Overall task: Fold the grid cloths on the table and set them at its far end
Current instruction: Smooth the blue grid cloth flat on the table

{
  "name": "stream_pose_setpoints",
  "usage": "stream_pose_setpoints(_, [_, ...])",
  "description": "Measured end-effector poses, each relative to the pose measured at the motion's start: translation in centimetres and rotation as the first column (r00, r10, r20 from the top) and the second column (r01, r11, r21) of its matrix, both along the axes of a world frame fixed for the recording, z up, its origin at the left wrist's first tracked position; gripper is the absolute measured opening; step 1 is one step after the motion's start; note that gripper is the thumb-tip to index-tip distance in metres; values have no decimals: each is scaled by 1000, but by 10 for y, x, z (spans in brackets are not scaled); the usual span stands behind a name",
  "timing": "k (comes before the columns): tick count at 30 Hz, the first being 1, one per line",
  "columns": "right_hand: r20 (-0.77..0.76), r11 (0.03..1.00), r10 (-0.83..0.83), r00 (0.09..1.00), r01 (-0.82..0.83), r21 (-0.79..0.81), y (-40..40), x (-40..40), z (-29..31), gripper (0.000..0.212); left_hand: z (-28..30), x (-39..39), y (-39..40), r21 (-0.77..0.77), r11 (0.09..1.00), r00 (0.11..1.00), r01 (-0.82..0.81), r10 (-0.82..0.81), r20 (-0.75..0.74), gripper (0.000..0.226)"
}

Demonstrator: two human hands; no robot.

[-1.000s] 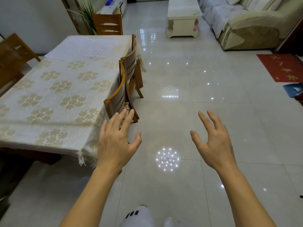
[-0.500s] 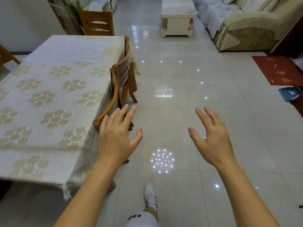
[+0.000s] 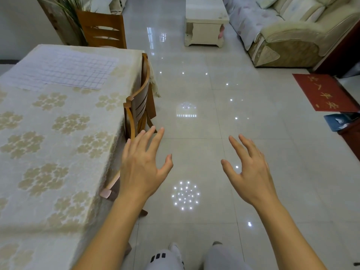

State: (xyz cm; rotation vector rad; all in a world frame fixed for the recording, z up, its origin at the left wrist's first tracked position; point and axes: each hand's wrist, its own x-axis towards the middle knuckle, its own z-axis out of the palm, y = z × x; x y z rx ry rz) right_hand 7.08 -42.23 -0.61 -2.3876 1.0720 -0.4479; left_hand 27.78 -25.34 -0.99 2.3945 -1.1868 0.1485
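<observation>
At the far left end of the table (image 3: 58, 133), on its flower-patterned covering, lies the grid cloth (image 3: 64, 72), spread flat and (as far as one can judge) unfolded. Its left part runs out of view, so whether it is one cloth or several overlapping is hard to tell; a ragged near edge hints at a second layer. Two wooden chairs (image 3: 139, 106) are tucked against the table's right side, their seats hidden under the overhang.

Right of them the left hand (image 3: 142, 164) hangs over the floor with fingers spread and straight, holding nothing. Further right the right hand (image 3: 251, 170) is likewise empty, fingers splayed and slightly bent. Both are well apart from the cloth.

The step looks like the approach: folding has not begun. The next move calls for getting alongside the far end, past the chairs, and pinching two corners of the cloth. Legs and one shoe show only partly at the bottom edge.
</observation>
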Motion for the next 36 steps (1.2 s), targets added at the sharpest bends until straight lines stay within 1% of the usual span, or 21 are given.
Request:
stream_pose_setpoints(4, [1,1000,4,1000,-4,-6,-36,22,-5,63,-4,21,-29,11,1000,1000,-6,6,7,69])
stream_pose_setpoints(9, [21,1000,9,1000,-9,2,-97,52,-11,63,-9,44,-84,18,999,999,-30,29,21,68])
stream_pose_setpoints(15, [52,998,66,996,-65,-20,-199,83,-6,62,-2,60,-180,42,998,996,-52,49,70,66])
stream_pose_setpoints(18, [39,992,120,992,-118,-52,-249,97,0,61,1,67,-228,91,994,994,-56,48,96,67])
stream_pose_setpoints(22, [36,986,155,987,-152,-73,-303,113,2,61,3,74,-279,114,991,991,-71,57,122,67])
stream_pose_setpoints(25, [50,984,167,985,-163,-72,-331,127,1,60,3,83,-304,112,990,991,-86,73,113,68])
stream_pose_setpoints(30, [24,980,194,981,-193,-52,-369,156,-8,62,-1,108,-335,98,984,988,-147,141,67,67])
stream_pose_setpoints(33, [14,980,197,980,-197,-18,-389,179,-13,63,-8,129,-355,96,984,988,-149,144,56,67])
stream_pose_setpoints(36, [8,980,198,980,-197,-18,-409,207,-18,63,-16,158,-377,84,984,987,-155,151,49,67])
